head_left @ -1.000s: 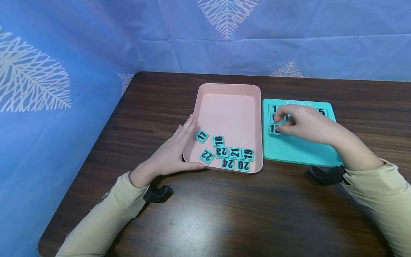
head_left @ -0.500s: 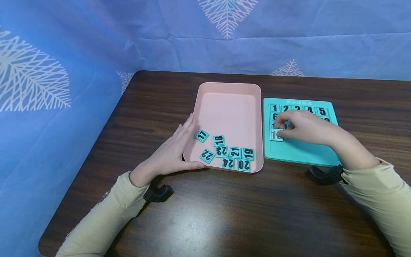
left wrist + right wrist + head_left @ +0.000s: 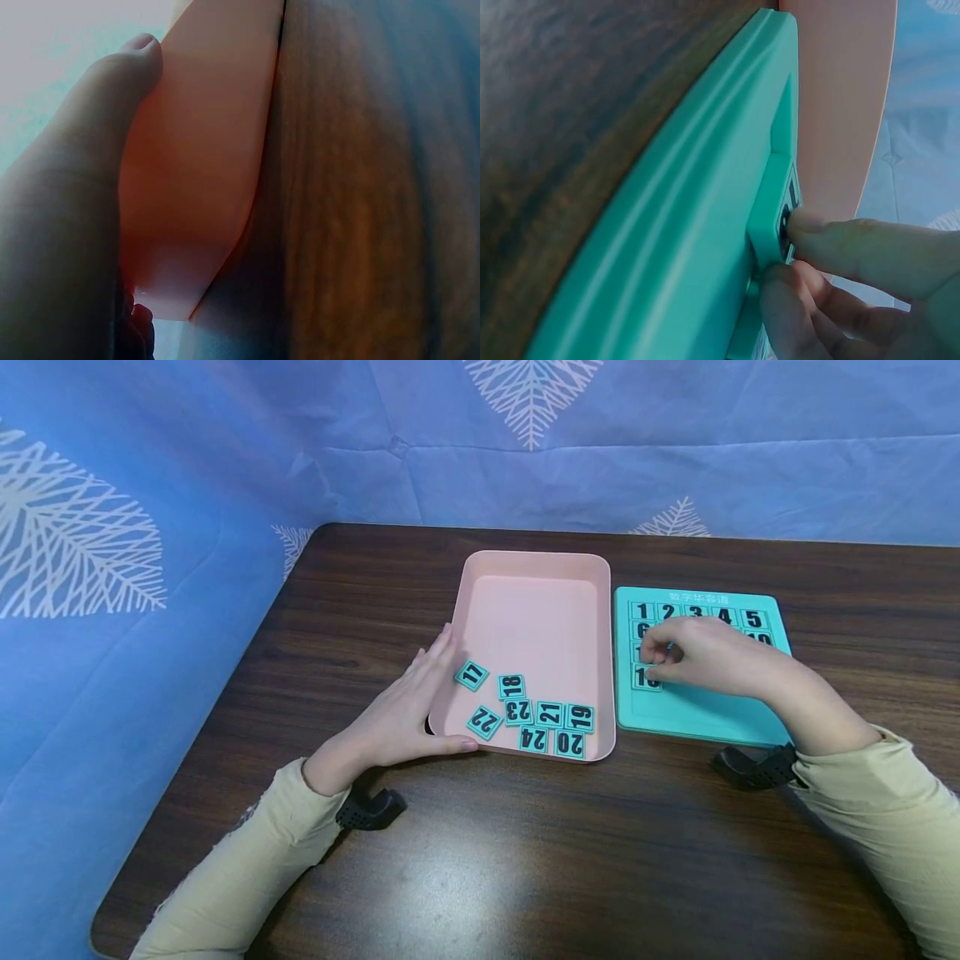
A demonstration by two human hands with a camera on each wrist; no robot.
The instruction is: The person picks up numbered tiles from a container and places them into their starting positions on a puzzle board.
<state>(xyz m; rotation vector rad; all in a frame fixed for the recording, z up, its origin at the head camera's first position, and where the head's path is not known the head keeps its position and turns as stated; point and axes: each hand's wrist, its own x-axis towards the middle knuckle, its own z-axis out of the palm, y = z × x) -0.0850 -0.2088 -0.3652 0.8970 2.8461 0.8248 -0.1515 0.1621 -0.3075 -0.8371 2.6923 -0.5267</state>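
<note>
Under the right hand (image 3: 708, 657) on the teal board (image 3: 705, 714), fingertips pinch a number tile (image 3: 643, 677); it's probably light, stiff and a bit slick, so edges are the best grip. Left hand (image 3: 405, 714), flat and relaxed, steadies the pink tray (image 3: 536, 585) on the worktop (image 3: 525, 860).

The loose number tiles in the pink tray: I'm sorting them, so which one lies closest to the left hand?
Tile 17. It sits alone at the tray's left side, tilted, right beside the left hand's fingers on the pink tray; the others lie further right.

tiles (image 3: 526, 712) 17–24, board (image 3: 697, 710) 1–5
</note>
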